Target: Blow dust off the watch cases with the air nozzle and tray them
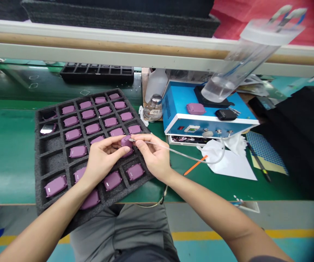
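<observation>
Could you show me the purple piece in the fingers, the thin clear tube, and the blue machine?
Purple casing (126, 141), head view, its top face.
Clear tube (178, 153), head view, its middle stretch.
Blue machine (178, 98), head view, its top panel.

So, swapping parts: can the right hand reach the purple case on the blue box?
Probably yes: nothing blocks the right hand from the purple case on the blue box, though it holds a tube.

Purple casing in the left hand, clear tube in the right hand
</observation>
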A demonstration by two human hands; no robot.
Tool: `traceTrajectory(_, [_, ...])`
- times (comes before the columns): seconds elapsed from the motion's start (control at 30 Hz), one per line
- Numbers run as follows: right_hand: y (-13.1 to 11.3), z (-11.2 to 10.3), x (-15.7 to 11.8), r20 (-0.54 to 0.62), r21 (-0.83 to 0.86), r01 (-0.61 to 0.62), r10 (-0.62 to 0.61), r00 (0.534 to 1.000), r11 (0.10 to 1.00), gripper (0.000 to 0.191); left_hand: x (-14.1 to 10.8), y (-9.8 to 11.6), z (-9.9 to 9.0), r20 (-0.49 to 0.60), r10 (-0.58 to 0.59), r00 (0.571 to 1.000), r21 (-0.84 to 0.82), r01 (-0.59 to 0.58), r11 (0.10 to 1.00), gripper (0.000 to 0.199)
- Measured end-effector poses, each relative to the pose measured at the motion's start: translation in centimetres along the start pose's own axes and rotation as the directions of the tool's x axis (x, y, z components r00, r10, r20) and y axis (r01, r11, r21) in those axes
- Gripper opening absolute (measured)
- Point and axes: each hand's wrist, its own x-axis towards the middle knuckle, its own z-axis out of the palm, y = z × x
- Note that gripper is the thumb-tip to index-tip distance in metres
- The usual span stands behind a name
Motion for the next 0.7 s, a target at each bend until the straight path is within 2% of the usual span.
traceTrajectory(0.13, [0.09, -0.04, -0.04, 0.002, 0.038, 0.004, -0.004, 1.0, 0.999, 0.012, 0.0, -0.07, 0.02, 0.003, -0.001, 1.0, -0.01, 0.001, 1.0, 0.042])
traceTrajectory(0.7, [-0.04, -0.06, 0.0, 0.005, 0.0, -0.016, 0.016, 1.0, 1.0, 0.016, 0.06, -0.08, -0.08, 0.003, -0.001, 1.0, -0.001, 0.001, 1.0, 0.043])
